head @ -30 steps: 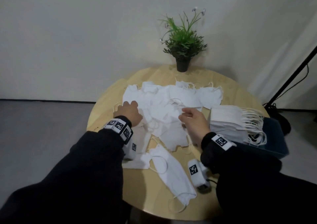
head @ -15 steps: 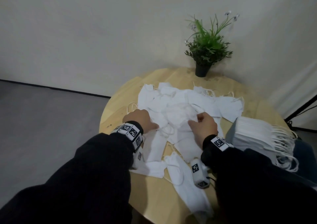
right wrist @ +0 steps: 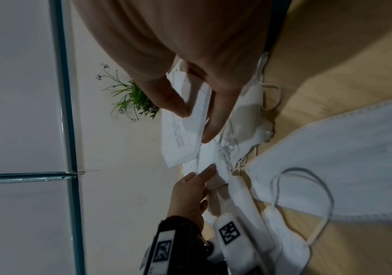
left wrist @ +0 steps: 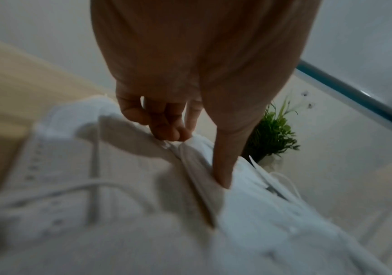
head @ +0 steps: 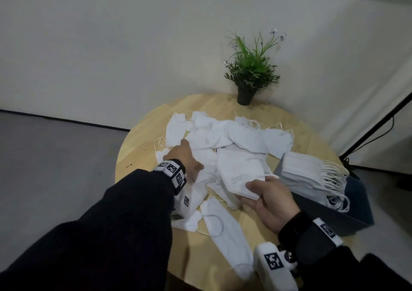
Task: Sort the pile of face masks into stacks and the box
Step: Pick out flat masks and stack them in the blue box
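Note:
A loose pile of white face masks covers the middle of the round wooden table. My right hand pinches one folded white mask by its near edge, lifted just off the pile; the right wrist view shows thumb and fingers clamped on that mask. My left hand rests on the pile's left side; in the left wrist view its curled fingers and thumb pinch a fold of a mask. At the right, a dark blue box holds a stack of flat masks.
A potted green plant stands at the table's far edge by the wall. One long mask lies alone near the front edge. A black stand leg slants down to the floor at the right, beyond the box.
My right hand has drawn back toward me with a folded mask pulled out of the pile. My left hand stays on the pile's left side. My head has turned left.

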Demonstrator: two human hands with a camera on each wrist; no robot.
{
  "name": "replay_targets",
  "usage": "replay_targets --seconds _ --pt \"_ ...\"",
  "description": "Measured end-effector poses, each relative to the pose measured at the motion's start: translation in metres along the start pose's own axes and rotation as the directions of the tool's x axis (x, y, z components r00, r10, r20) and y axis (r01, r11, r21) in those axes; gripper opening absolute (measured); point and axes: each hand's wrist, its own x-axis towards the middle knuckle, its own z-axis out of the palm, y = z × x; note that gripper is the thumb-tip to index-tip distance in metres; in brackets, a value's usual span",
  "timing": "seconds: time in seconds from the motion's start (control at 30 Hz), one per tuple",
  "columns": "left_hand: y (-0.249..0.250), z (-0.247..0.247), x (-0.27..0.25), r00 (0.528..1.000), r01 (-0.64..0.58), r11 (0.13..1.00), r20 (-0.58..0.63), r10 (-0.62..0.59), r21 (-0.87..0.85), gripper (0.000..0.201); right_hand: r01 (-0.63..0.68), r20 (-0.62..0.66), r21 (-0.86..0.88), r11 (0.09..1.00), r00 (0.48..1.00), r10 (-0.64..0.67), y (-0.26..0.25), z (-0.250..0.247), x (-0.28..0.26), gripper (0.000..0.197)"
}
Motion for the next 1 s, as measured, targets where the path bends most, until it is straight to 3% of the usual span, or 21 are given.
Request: replay_targets --seconds 0.07,0.17,0.2,0.3,0.33,0.5,0.6,0.67,0.73,0.8,0.87,0.93,1.0 --pt "0.004 -0.001 -0.001 0.999 0.024 0.99 -0.023 -0.028 -0.142 0.082 0.011 -0.025 -0.01 1.0 1.0 -0.011 0.001 -0.003 0.0 0.015" --pt "0.015 -0.015 -0.008 0.995 -0.001 0.913 -0.087 -0.038 -0.409 0.083 0.02 -0.068 -0.031 0.999 0.997 -0.022 -0.001 -0.006 0.005 0.031" --pt "0.019 -0.022 -0.013 0.996 -0.021 0.869 -0.088 -0.026 -0.495 0.076 0.038 -0.076 -0.058 0.998 0.996 -0.042 -0.004 -0.007 0.006 0.032" --pt "0.029 -0.045 -0.029 0.989 -0.136 0.751 -0.138 0.061 -0.645 0.019 0.118 -0.082 -0.092 0.989 0.989 -0.125 -0.013 -0.006 0.009 0.026" --pt "0.032 -0.052 -0.037 0.98 -0.185 0.71 -0.178 0.085 -0.68 0.009 0.14 -0.076 -0.082 0.987 0.986 -0.147 -0.016 -0.005 0.01 0.027" --pt "0.048 -0.076 -0.068 0.913 -0.404 0.409 -0.386 0.131 -0.818 0.003 0.219 -0.08 -0.095 0.971 0.971 -0.226 -0.031 -0.001 0.007 0.025" --pt "0.057 -0.078 -0.081 0.924 -0.365 0.177 -0.331 0.192 -0.914 0.02 0.237 -0.099 -0.077 0.968 0.965 -0.244 -0.036 -0.002 0.007 0.028" --pt "0.06 -0.073 -0.086 0.938 -0.272 0.077 -0.246 0.242 -0.959 0.025 0.25 -0.106 -0.068 0.966 0.961 -0.257 -0.037 0.0 0.007 0.027" --pt "0.063 -0.061 -0.091 0.945 -0.186 0.101 -0.15 0.289 -0.977 0.025 0.244 -0.086 -0.011 0.97 0.966 -0.244 -0.038 0.003 0.006 0.022" --pt "0.065 -0.044 -0.095 0.946 -0.18 0.269 -0.091 0.312 -0.946 0.019 0.229 -0.023 0.065 0.971 0.973 -0.228 -0.038 0.008 0.003 0.023" --pt "0.066 -0.03 -0.097 0.95 -0.213 0.402 -0.092 0.299 -0.891 0.035 0.226 0.076 0.104 0.969 0.969 -0.234 -0.037 0.012 -0.001 0.035" --pt "0.064 -0.024 -0.095 0.954 -0.194 0.401 -0.076 0.291 -0.895 0.058 0.204 0.14 0.129 0.971 0.965 -0.221 -0.035 0.014 -0.004 0.041" --pt "0.063 -0.024 -0.089 0.954 -0.163 0.372 -0.049 0.297 -0.914 0.05 0.17 0.16 0.148 0.974 0.968 -0.193 -0.035 0.015 -0.007 0.033"
